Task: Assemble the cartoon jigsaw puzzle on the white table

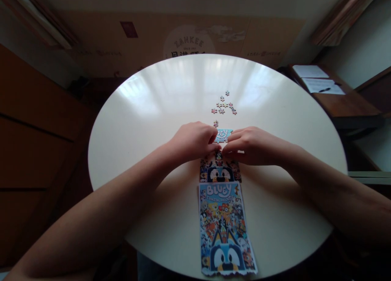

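Observation:
A partly assembled jigsaw puzzle (pixel 220 175) lies flat in the middle of the round table, with a blue cartoon dog's face along its near side. Beyond it sits a small joined puzzle section (pixel 224 134) lettered in white on light blue. My left hand (pixel 195 140) is curled at the left edge of that section, thumb and forefinger closed. From the other side, my right hand (pixel 252 144) has its bent fingers on the section's right edge. My fingers cover much of the part between the two sections. Directly nearer me is a printed reference picture (pixel 224 228) with a torn bottom edge.
Several loose puzzle pieces (pixel 224 104) lie scattered past my hands, and one puzzle piece (pixel 216 123) is close to my left knuckles. The white oval table (pixel 137 118) reflects window light. At right, papers (pixel 324 86) and a pen (pixel 324 90) rest on a wooden desk (pixel 351 104).

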Demonstrator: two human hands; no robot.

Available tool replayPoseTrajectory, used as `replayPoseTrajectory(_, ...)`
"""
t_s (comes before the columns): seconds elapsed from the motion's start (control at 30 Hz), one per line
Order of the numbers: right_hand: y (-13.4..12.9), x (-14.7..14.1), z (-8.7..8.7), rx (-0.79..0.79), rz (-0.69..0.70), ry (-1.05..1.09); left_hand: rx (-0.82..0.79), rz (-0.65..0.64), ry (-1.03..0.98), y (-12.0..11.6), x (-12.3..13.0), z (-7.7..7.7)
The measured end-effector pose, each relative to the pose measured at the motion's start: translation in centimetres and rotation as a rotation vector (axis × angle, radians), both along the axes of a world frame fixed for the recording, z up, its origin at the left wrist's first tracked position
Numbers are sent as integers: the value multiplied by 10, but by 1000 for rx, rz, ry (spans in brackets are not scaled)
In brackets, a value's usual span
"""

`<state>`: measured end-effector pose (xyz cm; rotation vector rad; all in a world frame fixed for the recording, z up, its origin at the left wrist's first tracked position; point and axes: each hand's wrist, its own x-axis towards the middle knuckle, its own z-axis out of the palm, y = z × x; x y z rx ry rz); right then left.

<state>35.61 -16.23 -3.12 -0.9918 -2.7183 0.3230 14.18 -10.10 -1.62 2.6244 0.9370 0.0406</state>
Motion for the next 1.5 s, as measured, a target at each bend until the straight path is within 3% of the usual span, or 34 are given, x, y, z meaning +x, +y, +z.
replayPoseTrajectory(0.1, 0, 0, 1, -8, -5, 2, -10, 37, -78, 5, -3, 1)
replayPoseTrajectory(0.3, 1, -3, 0, -39, 18, 53, 3, 246, -337, 20, -16, 7)
replayPoseTrajectory(0.43, 2, -2, 2, 32, -7, 244, 31, 344, -428, 29, -21, 6)
replayPoseTrajectory(0.67, 6, 6, 7, 144, -301, 562, 70, 395, -532, 34, -22, 0)
replayPoseTrajectory(0.8, 11, 10, 0, 147, -521, 714, 76, 402, -602, 35, -22, -2)
replayPoseTrajectory(0.9, 14, 11, -5, 131, -594, 790, 82, 422, -655, 37, -22, -5)
replayPoseTrajectory(1.17, 26, 14, -16, 303, -637, 706, 194, 443, -745, 50, -21, -17)
replayPoseTrajectory(1.5, 42, 17, -40, 299, -725, 693, 183, 540, -852, 77, -33, -37)
